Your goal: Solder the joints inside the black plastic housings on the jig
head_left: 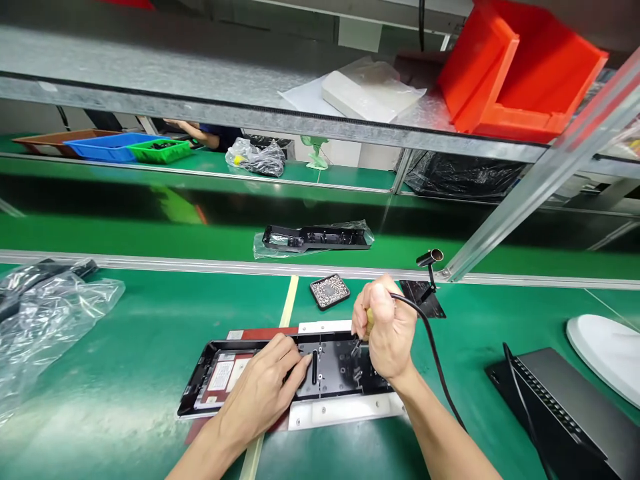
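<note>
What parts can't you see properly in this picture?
- Head view: the tip of the yellow-handled corded tool is hidden by the right hand.
- The middle of the black plastic panel is covered by the left hand.
- The white label print is too small to read.
- The person behind the shelf shows only an arm.

You are working under bright, even overhead light. It glares white off the green mat (125,373) near left and off the clear bag (45,320) at far left. Soft shadows sit under your hands and beneath the shelf (150,87), where the far belt goes dark. Focus is sharp at centre; straight rails bend toward the edges.
</note>
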`<state>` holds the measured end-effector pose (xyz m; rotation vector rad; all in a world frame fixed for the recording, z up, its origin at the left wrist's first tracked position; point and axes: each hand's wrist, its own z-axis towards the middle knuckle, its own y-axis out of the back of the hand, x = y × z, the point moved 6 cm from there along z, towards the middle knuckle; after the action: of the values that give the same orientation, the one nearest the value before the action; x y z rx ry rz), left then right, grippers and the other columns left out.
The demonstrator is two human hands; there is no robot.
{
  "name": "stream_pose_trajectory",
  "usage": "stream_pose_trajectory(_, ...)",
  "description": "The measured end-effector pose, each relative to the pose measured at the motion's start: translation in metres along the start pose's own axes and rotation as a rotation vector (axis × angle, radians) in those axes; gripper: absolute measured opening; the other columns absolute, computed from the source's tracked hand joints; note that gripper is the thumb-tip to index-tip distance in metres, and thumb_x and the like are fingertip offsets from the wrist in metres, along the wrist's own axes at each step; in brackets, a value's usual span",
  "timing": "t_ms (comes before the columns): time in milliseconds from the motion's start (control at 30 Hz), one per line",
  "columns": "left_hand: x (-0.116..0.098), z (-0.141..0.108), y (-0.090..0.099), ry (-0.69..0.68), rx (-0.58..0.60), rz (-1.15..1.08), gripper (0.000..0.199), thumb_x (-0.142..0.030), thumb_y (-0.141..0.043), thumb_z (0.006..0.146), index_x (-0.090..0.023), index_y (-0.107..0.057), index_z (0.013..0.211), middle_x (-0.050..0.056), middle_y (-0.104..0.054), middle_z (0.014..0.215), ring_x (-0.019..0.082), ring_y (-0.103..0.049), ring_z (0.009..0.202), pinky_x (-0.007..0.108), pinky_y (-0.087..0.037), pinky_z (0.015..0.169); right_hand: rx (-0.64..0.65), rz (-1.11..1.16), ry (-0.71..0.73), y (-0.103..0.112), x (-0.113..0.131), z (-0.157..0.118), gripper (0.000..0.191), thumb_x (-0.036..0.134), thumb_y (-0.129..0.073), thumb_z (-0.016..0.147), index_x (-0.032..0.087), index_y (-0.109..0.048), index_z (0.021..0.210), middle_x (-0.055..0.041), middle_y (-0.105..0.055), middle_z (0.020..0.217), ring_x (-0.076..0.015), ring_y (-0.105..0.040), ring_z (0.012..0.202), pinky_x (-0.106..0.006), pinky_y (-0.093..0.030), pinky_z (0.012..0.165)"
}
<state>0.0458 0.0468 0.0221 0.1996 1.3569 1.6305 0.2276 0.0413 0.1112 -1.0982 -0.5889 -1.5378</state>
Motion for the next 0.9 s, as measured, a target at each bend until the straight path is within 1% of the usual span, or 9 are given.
stream_pose_trajectory(133, 0.000, 0.000, 0.000, 0.001, 0.003, -0.007, 0.026, -0.019, -0.042, 0.104, -0.018, -0.057, 0.081, 0.003, -0.054, 0.081, 0.017, -0.050, 0.077, 0.034, -0.043, 0.075, 0.023, -0.076, 0.056, 0.001, 0.009, 0.000, 0.037, 0.037, -0.047, 0.100, 0.020, -0.051, 0.067, 0.0012, -0.052, 0.068, -0.0109, -0.051, 0.061, -0.028, -0.043, 0.061)
stream_pose_trajectory(200, 0.001, 0.000, 0.000, 0.003, 0.007, -0.004, 0.026, -0.019, -0.043, 0.103, -0.018, -0.057, 0.081, 0.003, -0.055, 0.081, 0.017, -0.051, 0.078, 0.034, -0.043, 0.075, 0.037, -0.126, 0.093, 0.001, 0.015, 0.001, 0.036, 0.036, -0.046, 0.100, 0.020, -0.052, 0.068, -0.0006, -0.054, 0.073, -0.0129, -0.052, 0.068, -0.031, -0.044, 0.067)
stream_pose_trajectory(367, 0.000, -0.002, -0.001, -0.010, 0.007, 0.001, 0.025, -0.018, -0.043, 0.103, -0.018, -0.057, 0.082, 0.003, -0.054, 0.081, 0.017, -0.050, 0.079, 0.035, -0.043, 0.076, 0.036, -0.138, 0.130, -0.001, 0.025, 0.004, 0.039, 0.033, -0.043, 0.101, 0.020, -0.054, 0.066, -0.0014, -0.055, 0.071, -0.0144, -0.052, 0.070, -0.033, -0.044, 0.072)
stream_pose_trajectory(433, 0.001, -0.002, -0.002, -0.007, 0.009, 0.001, 0.026, -0.019, -0.043, 0.104, -0.018, -0.056, 0.082, 0.003, -0.054, 0.081, 0.017, -0.049, 0.080, 0.035, -0.042, 0.075, 0.038, -0.120, 0.130, -0.002, 0.025, 0.004, 0.039, 0.034, -0.043, 0.101, 0.020, -0.055, 0.066, -0.0008, -0.055, 0.067, -0.0144, -0.053, 0.068, -0.032, -0.044, 0.070)
stream_pose_trajectory(500, 0.001, -0.003, -0.002, -0.008, 0.007, 0.002, 0.026, -0.019, -0.043, 0.104, -0.018, -0.056, 0.082, 0.003, -0.054, 0.082, 0.017, -0.049, 0.080, 0.035, -0.041, 0.075, 0.042, -0.081, 0.093, -0.002, 0.021, 0.005, 0.038, 0.036, -0.043, 0.101, 0.020, -0.056, 0.069, 0.0007, -0.053, 0.064, -0.0126, -0.052, 0.061, -0.029, -0.043, 0.062)
stream_pose_trajectory(567, 0.001, -0.002, -0.002, -0.010, 0.003, 0.004, 0.026, -0.020, -0.043, 0.104, -0.018, -0.056, 0.082, 0.003, -0.054, 0.081, 0.017, -0.049, 0.080, 0.035, -0.041, 0.075, 0.037, -0.037, 0.030, -0.001, 0.014, 0.005, 0.036, 0.038, -0.045, 0.100, 0.019, -0.056, 0.072, 0.0025, -0.051, 0.063, -0.0095, -0.047, 0.052, -0.026, -0.038, 0.052)
stream_pose_trajectory(633, 0.001, -0.002, -0.001, -0.014, 0.001, 0.003, 0.025, -0.020, -0.042, 0.104, -0.018, -0.056, 0.083, 0.003, -0.054, 0.081, 0.017, -0.049, 0.079, 0.035, -0.041, 0.075, 0.015, -0.003, -0.011, 0.000, 0.008, 0.005, 0.035, 0.040, -0.046, 0.100, 0.019, -0.054, 0.072, 0.0042, -0.048, 0.060, -0.0068, -0.042, 0.046, -0.023, -0.032, 0.045)
stream_pose_trajectory(733, 0.002, -0.002, -0.002, -0.030, 0.005, -0.006, 0.026, -0.019, -0.042, 0.104, -0.018, -0.056, 0.081, 0.003, -0.054, 0.081, 0.018, -0.050, 0.079, 0.035, -0.042, 0.074, -0.020, 0.022, -0.015, 0.001, 0.003, 0.005, 0.034, 0.042, -0.047, 0.099, 0.020, -0.052, 0.073, 0.0069, -0.042, 0.054, -0.0057, -0.036, 0.042, -0.020, -0.027, 0.041)
stream_pose_trajectory(900, 0.004, -0.003, -0.002, -0.086, -0.028, 0.027, 0.029, -0.022, -0.042, 0.104, -0.019, -0.058, 0.080, 0.004, -0.057, 0.079, 0.018, -0.053, 0.077, 0.034, -0.044, 0.072, -0.001, 0.024, -0.038, -0.002, 0.001, 0.007, 0.031, 0.045, -0.048, 0.098, 0.021, -0.050, 0.078, 0.0086, -0.039, 0.054, -0.0052, -0.033, 0.041, -0.020, -0.027, 0.040)
